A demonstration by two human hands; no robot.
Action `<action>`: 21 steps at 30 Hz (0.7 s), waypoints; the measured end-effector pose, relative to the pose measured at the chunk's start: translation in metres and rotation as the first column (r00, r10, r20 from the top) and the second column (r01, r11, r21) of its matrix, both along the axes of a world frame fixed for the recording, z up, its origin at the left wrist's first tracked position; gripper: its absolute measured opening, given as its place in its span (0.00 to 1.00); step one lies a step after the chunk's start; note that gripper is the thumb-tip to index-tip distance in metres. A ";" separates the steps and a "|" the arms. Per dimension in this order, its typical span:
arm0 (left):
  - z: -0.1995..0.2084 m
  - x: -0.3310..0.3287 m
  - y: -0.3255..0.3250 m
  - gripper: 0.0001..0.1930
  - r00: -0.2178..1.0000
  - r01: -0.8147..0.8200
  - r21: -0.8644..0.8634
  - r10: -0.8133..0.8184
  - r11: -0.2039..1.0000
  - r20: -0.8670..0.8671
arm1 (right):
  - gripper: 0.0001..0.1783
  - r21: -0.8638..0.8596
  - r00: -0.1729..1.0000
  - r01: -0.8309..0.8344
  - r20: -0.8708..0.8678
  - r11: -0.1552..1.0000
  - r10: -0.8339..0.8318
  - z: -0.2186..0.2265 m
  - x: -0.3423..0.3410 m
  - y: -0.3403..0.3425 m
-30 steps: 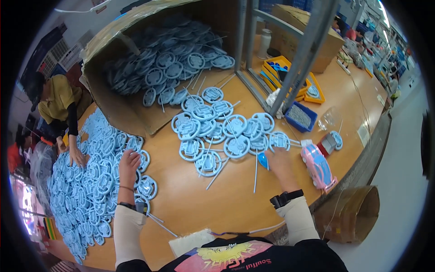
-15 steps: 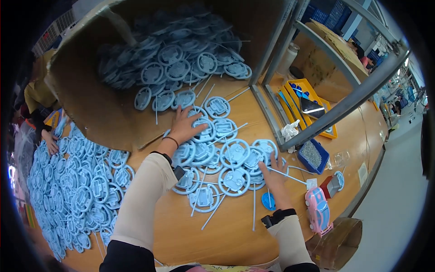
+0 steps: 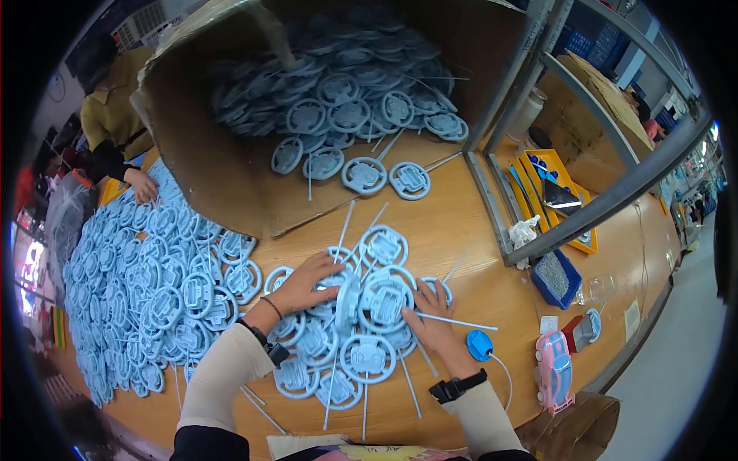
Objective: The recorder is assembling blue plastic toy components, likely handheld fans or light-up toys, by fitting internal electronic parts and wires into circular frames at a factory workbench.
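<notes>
Light-blue toy steering wheels (image 3: 367, 359) with thin stalks lie in a loose heap in front of me. My left hand (image 3: 306, 286) is at the heap's left side, thumb and fingers against a wheel tilted up on its edge (image 3: 348, 300). My right hand (image 3: 432, 321) grips the right rim of another wheel (image 3: 386, 298) that rests on top, thumb on the near side. The two hands press these wheels together between them. Some fingertips are hidden behind the rims. A single wheel (image 3: 384, 244) lies just beyond the hands.
A big cardboard box (image 3: 238, 184) on its side holds many wheels. A large pile (image 3: 165, 303) spreads at left, where another person's hand (image 3: 141, 186) reaches in. At right are a metal frame (image 3: 600, 215), yellow tray (image 3: 588, 242), blue bin (image 3: 555, 278), blue disc (image 3: 479, 346) and pink toy car (image 3: 554, 371).
The hands have drawn wheels nearer, away from the box mouth, and closed in on the heap. One wheel now stands tilted between them. The view has shifted left.
</notes>
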State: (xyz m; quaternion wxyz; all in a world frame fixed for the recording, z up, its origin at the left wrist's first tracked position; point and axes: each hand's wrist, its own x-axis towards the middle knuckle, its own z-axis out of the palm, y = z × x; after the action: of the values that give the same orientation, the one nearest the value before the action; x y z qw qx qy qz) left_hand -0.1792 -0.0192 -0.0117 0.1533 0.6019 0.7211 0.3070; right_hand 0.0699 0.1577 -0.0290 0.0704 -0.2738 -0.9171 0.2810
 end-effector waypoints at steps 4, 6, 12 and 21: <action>0.027 -0.010 -0.006 0.24 0.993 0.018 -0.140 -0.001 0.990 0.119 | 0.32 -0.232 0.960 -0.210 -0.232 0.950 0.156 0.005 0.020 0.007; 0.043 -0.036 0.011 0.23 0.991 0.032 -0.168 -0.009 0.985 0.134 | 0.30 -0.521 0.897 -0.200 -0.439 0.830 -0.059 0.004 0.027 0.013; 0.012 -0.169 0.087 0.31 0.863 -0.502 0.029 0.503 0.864 -0.039 | 0.28 -0.302 0.935 -0.023 -0.345 0.953 -0.086 -0.022 0.028 0.004; -0.017 -0.132 0.165 0.36 0.718 -0.662 -0.169 0.553 0.730 -0.422 | 0.28 0.021 0.967 -0.010 -0.255 1.000 0.015 -0.014 0.023 0.002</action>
State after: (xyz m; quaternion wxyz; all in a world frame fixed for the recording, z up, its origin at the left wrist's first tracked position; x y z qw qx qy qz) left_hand -0.3114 0.1460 -0.0286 0.0063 0.3400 0.9335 0.1138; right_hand 0.0929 0.1593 -0.0427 0.1886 -0.2288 -0.9048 0.3055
